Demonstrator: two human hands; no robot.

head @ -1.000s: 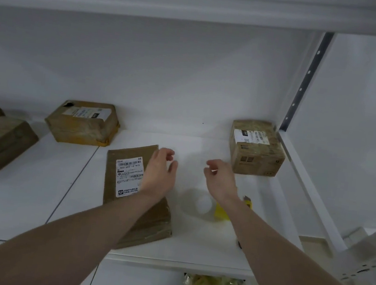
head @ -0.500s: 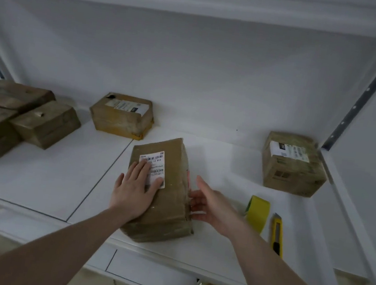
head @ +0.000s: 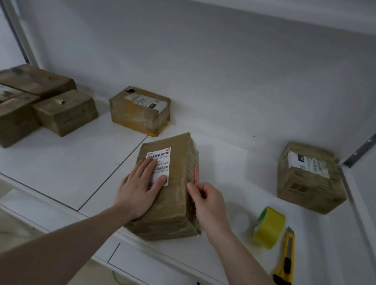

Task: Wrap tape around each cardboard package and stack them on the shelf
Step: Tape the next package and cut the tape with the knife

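A brown cardboard package [head: 172,202] with a white barcode label lies near the front edge of the white shelf [head: 64,169]. My left hand [head: 139,189] presses flat on its top, fingers over the label. My right hand [head: 207,204] is at the package's right side, fingers curled and pinching at an orange-red strip on that side. A yellow tape roll [head: 269,227] stands on edge to the right, with a yellow utility knife [head: 286,258] beside it.
Another package [head: 140,109] sits at the back centre and one more [head: 310,177] at the back right. Several brown boxes [head: 27,102] are grouped at the left. A metal upright [head: 374,133] runs along the right wall. A lower shelf shows below.
The view swung left and down. My left hand settled flat on the package's label. My right hand went from open beside the package to pinching at its right side.
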